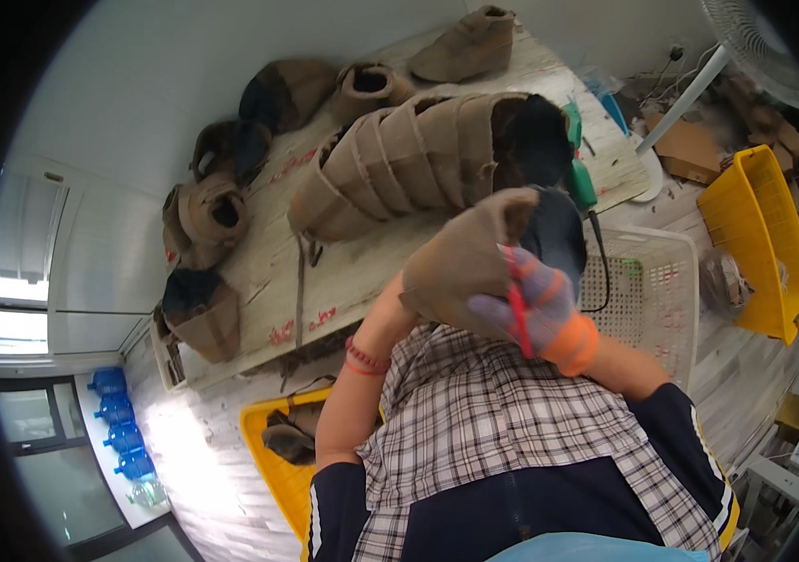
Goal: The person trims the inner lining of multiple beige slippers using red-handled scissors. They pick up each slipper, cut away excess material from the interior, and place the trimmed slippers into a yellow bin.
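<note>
A brown suede shoe upper [460, 267] with a dark lining is held up in front of my chest, over the near edge of the table. My left hand [401, 302] grips it from the left; its fingers are hidden behind the suede. On the right, my right hand [549, 304], in a grey-purple glove with an orange cuff, is closed on a thin red tool [517, 314] lying along the upper's edge. What kind of tool it is, I cannot make out. Just beyond, a row of nested shoe uppers [409, 155] lies on the table.
More uppers [212, 211] stand along the left and far sides of the worn table [259, 318]. A green corded tool [582, 184] rests at its right edge. A white basket [683, 245] and a yellow crate [746, 234] stand right; another yellow crate [277, 487] holds pieces below left.
</note>
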Available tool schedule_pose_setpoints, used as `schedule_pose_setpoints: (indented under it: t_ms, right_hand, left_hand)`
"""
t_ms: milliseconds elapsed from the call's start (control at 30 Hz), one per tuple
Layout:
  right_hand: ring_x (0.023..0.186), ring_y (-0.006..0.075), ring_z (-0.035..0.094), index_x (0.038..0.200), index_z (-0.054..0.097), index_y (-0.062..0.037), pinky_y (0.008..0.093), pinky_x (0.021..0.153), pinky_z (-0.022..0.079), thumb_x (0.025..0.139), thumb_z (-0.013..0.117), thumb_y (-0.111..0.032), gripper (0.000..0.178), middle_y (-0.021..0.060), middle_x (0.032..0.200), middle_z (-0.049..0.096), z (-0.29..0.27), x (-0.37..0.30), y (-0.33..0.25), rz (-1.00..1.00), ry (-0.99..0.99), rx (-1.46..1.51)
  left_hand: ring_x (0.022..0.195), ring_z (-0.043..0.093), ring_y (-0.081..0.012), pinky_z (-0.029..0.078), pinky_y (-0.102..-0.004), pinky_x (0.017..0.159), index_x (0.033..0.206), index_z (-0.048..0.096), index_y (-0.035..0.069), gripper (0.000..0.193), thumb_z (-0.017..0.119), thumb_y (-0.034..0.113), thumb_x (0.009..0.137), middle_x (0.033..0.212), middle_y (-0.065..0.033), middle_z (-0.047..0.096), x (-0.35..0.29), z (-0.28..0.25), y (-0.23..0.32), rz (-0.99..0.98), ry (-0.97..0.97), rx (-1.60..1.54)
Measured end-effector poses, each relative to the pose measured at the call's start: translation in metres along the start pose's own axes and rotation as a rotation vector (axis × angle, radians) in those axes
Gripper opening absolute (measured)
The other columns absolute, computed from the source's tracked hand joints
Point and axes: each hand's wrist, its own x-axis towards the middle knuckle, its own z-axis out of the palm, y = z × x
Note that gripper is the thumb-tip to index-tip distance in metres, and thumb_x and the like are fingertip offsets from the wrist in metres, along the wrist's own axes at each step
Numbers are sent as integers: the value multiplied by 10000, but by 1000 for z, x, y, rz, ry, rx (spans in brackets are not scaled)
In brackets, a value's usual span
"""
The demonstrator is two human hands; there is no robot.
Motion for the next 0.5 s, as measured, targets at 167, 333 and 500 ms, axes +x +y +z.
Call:
schedule_pose_setpoints:
  t_ms: [167,333,500]
  right_hand:
    - [819,182,609,1088,544,11,316,791,529,807,670,-47,314,86,962,629,-48,25,8,-20,628,-141]
    - [746,93,522,1069,548,-24,254,678,499,816,665,-44,280,10,886,571,-43,79,97,43,467,-47]
    - [802,86,545,1143,545,-15,241,667,472,757,724,-63,429,19,940,613,-21,124,123,18,179,276]
  left_hand:
    - [863,581,-140,498,-296,811,1090,557,12,254,570,190,910,977,-73,605,10,-103,19,733,865,151]
    - [851,560,-129,449,-265,795,1056,550,-7,323,616,260,886,995,-63,597,36,-136,48,645,957,184]
    - [922,558,-170,436,-293,836,1188,522,-11,492,668,308,844,1065,-71,589,59,-204,39,616,866,99]
